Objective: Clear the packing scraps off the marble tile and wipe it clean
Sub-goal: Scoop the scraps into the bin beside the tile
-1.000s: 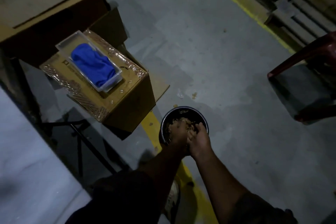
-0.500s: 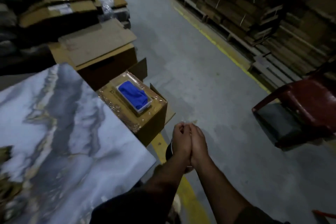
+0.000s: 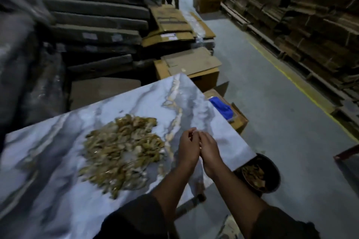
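A grey-white marble tile [image 3: 58, 161] fills the lower left of the head view. On its middle lies a heap of brown packing scraps [image 3: 122, 151]. My left hand [image 3: 188, 148] and my right hand [image 3: 210, 151] hover side by side over the tile's right part, palms close together, fingers loosely bent, with nothing visibly held. Down on the floor to the right stands a dark round bucket [image 3: 272, 170] with scraps in it. A blue cloth [image 3: 222, 108] lies in a clear tray on a carton beyond the tile's right edge.
Flattened cardboard and cartons [image 3: 186, 64] lie behind the tile. Dark stacked slabs [image 3: 93, 25] rise at the back left, pallets of cardboard [image 3: 310, 25] along the right. A yellow floor line [image 3: 287, 75] crosses the grey floor. A red chair's edge [image 3: 347, 153] shows at the right.
My hands have come up out of the bucket, pressed together, and now hang over the tile. The view has swung up and left, bringing the tile and its scrap heap into sight.
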Demonstrator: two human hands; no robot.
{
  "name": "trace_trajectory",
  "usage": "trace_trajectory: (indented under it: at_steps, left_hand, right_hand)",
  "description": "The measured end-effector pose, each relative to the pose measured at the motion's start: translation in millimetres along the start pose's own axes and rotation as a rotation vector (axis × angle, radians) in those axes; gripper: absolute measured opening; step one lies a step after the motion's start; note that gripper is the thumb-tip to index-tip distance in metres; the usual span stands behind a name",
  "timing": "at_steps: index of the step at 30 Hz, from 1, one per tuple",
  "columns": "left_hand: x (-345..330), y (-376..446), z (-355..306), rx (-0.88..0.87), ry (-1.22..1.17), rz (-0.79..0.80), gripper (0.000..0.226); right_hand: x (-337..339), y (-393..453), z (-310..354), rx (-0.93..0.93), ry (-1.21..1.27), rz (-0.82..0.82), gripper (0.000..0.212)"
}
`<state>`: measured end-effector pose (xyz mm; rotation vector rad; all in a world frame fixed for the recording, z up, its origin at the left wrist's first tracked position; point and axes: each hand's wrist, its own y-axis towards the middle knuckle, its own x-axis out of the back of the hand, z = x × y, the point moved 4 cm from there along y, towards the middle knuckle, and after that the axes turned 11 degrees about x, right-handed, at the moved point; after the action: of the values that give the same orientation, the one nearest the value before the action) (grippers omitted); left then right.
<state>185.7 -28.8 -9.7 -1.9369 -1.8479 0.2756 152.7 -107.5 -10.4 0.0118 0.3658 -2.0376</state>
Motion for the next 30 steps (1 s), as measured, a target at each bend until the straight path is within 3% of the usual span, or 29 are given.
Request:
trace_trajectory:
  at_steps: [8, 12, 16, 19, 23, 30]
  left_hand:
    - [147.9, 6.7, 22.9, -0.029, -0.020, -0.164, 0.027]
    - [199.2, 6.3, 35.2, -0.072, 0.021, -0.306, 0.018]
    - [242.8, 4.8, 48.7, -0.127, 0.075, -0.531, 0.014]
    - [265.7, 5.9, 55.9, -0.125, 0.162, -0.640, 0.018]
    - [269.2, 19.2, 54.8, -0.115, 0.462, -0.589, 0.031]
    - [252.7, 36.2, 59.8, -0.101, 0.595, -0.477, 0.037]
  right_hand:
    - [-123.4, -34.3, -31.4, 0.025, -0.195, 0.239, 0.019]
    - [-150.2, -32.7, -42.4, 0.205, -0.567, 0.338, 0.015]
    - [-156.4, -23.3, -52.3, 0.525, -1.002, 0.458, 0.053]
    - [-158.3, -9.2, -67.6, 0.594, -1.174, 0.549, 0.082]
    - [-164.8, 7.3, -93.5, 0.591, -1.357, 0.696, 0.102]
    - [-174.6, 15.4, -115.3, 0.673, -1.427, 0.778, 0.086]
